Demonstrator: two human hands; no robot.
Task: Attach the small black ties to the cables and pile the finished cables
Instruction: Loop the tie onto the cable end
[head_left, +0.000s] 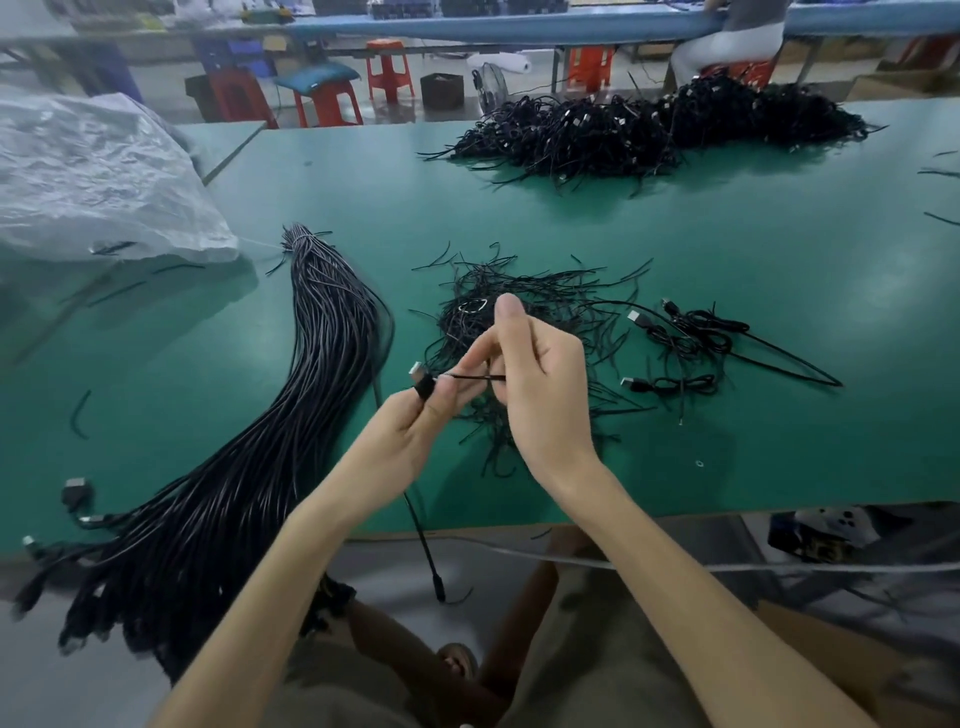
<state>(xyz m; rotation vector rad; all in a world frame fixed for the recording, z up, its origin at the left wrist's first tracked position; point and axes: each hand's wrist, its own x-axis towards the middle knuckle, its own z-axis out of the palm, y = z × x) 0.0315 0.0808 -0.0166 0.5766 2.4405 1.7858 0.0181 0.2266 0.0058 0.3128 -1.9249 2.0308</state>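
Table (753, 415), tie (470, 376) end hidden in right hand (545, 395), cable (423, 385) in left hand (410, 436)

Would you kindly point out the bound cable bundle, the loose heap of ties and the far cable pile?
Cable bundle (332, 338): head view, on its strands midway along.
Heap of ties (561, 299): head view, on its upper right part.
Far cable pile (649, 130): head view, on its centre.

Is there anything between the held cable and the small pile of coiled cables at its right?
Nothing visible blocks it. Only the flat heap of loose ties lies on the table between the cable and that pile.
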